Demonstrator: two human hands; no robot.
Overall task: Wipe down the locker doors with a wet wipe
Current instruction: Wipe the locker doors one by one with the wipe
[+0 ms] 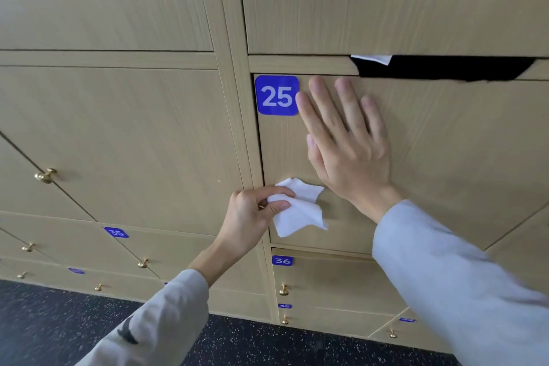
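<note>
A light wooden locker door (445,157) carries a blue label reading 25 (277,95) in its upper left corner. My right hand (344,142) lies flat on this door, fingers straight and pointing up beside the label. My left hand (252,217) pinches a crumpled white wet wipe (300,211) between thumb and fingers at the door's lower left edge. The wipe hangs against the door surface.
Neighbouring doors with brass knobs (46,175) sit to the left and below, with labels 35 (116,232) and 36 (282,260). A dark gap (445,68) with black cloth and a white scrap shows above door 25. Dark speckled floor (59,321) runs along the bottom.
</note>
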